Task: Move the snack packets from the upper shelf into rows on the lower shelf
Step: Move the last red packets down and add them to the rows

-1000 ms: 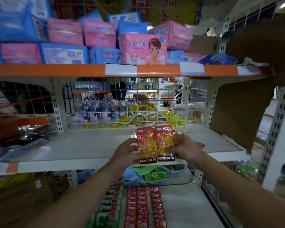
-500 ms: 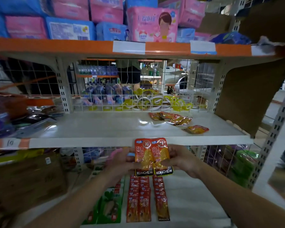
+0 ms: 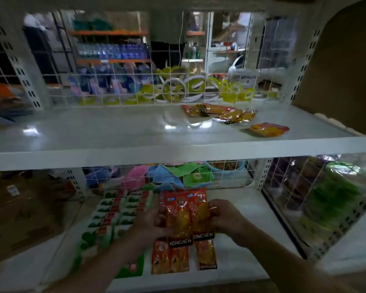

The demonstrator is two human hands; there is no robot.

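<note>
White wire-backed store shelving fills the view, with a few loose snack packets (image 3: 230, 116) lying toward the right of the upper shelf (image 3: 93, 132). Down at the lower shelf (image 3: 251, 240), the left hand (image 3: 150, 224) and right hand (image 3: 226, 218) each grip a side of two KONCHEW packets (image 3: 186, 216) held side by side. They're right above the rows of red packets (image 3: 171, 256), which have green packets (image 3: 112, 212) just to their left.

Single head cam (wide-angle), fwd and down, close to lower shelf (image 3: 259, 206), upper shelf (image 3: 93, 134) across mid-frame
</note>
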